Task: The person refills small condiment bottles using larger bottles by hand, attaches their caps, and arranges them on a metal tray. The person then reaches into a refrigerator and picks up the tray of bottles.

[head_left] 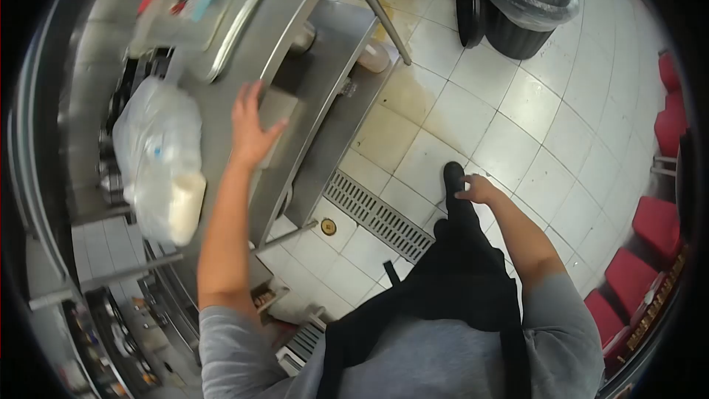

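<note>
My left hand (253, 129) reaches over the edge of a steel table (229, 114), fingers spread and nothing in them. Left of it on the table is a translucent plastic bag (159, 148) with whitish contents; the hand is apart from it. Beyond the hand stands a clear plastic container (229, 7) with a blue and red label. My right hand (478, 189) hangs low above the floor beside my dark shoe, its fingers loosely bent and apart, with nothing visible in them.
A black bin (519, 41) with a clear liner stands ahead on the tiles, its dark lid (468, 9) beside it. A floor grate (380, 214) runs near my feet. Red chairs (634, 281) line the right side. A lower shelf (332, 114) holds several items.
</note>
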`<state>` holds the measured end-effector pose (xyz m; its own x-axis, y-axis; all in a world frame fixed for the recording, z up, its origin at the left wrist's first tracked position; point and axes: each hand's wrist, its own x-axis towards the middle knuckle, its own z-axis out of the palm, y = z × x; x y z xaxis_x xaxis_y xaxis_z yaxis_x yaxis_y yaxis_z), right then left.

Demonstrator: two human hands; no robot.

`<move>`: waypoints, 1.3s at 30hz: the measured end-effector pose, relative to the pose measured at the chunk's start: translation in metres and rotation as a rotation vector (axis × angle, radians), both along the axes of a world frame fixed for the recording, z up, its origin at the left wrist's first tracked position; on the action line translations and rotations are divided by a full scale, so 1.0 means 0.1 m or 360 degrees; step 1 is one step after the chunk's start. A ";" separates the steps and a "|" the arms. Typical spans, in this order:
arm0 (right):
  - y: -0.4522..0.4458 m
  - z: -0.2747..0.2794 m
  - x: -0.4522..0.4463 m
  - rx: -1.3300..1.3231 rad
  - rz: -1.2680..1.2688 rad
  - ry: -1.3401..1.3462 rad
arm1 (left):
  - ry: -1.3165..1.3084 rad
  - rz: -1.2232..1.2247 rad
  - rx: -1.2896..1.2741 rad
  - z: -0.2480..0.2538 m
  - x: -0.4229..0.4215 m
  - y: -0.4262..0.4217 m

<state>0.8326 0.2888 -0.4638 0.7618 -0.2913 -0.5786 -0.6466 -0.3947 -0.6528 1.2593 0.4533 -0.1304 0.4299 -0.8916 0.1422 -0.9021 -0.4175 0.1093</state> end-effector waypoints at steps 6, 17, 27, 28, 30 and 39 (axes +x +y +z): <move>-0.46 -1.20 2.14 0.0149 0.0184 0.0006 | -0.0204 -0.0031 0.0268 -0.40 0.88 -0.75; -1.01 -2.53 6.07 0.0001 -0.0194 -0.0318 | -0.0144 -0.0035 0.0645 -0.43 1.17 -0.43; -0.64 -2.34 6.39 0.0178 0.0192 -0.0170 | 0.0207 -0.0064 0.0464 -0.41 1.29 0.13; -0.60 -2.23 6.27 0.0217 0.0224 -0.0173 | 0.0166 -0.0049 0.0461 -0.43 1.27 0.02; -0.43 -1.99 5.92 0.0322 0.0271 -0.0187 | 0.0055 -0.0044 0.0485 -0.45 1.25 -0.15; 0.32 -1.82 3.18 0.0469 -0.0414 -0.0156 | -0.0133 -0.0109 0.0452 -0.47 1.03 -0.73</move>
<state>1.1502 0.3210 -0.6458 0.7401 -0.3145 -0.5944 -0.6295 -0.0128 -0.7769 1.3627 0.3805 -0.1772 0.3645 -0.9274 -0.0845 -0.9302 -0.3584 -0.0790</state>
